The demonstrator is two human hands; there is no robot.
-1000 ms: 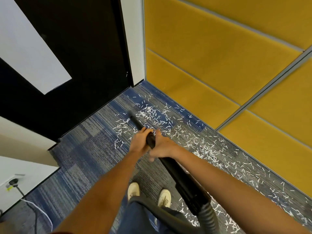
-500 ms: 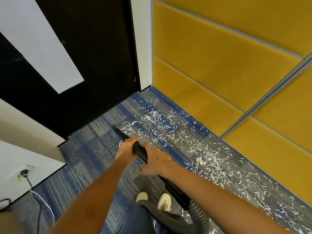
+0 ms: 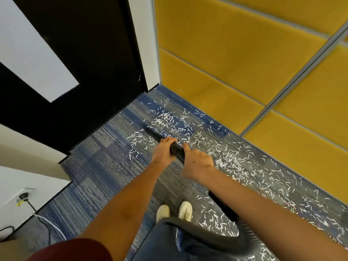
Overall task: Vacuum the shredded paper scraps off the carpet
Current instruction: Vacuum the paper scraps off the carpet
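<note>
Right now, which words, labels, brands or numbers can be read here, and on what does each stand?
No text can be read.
White panel on the black door: blank.
Yellow tag at the wall outlet: too small to read.
Vacuum wand: no brand visible.

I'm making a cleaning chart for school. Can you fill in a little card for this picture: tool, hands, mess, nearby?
Tool: black vacuum wand, tip down at the carpet
Hands: left hand grips the wand nearer the tip; right hand grips it just behind
Mess: white paper scraps scattered beside the yellow wall
Nearby: black door, white shoes
</note>
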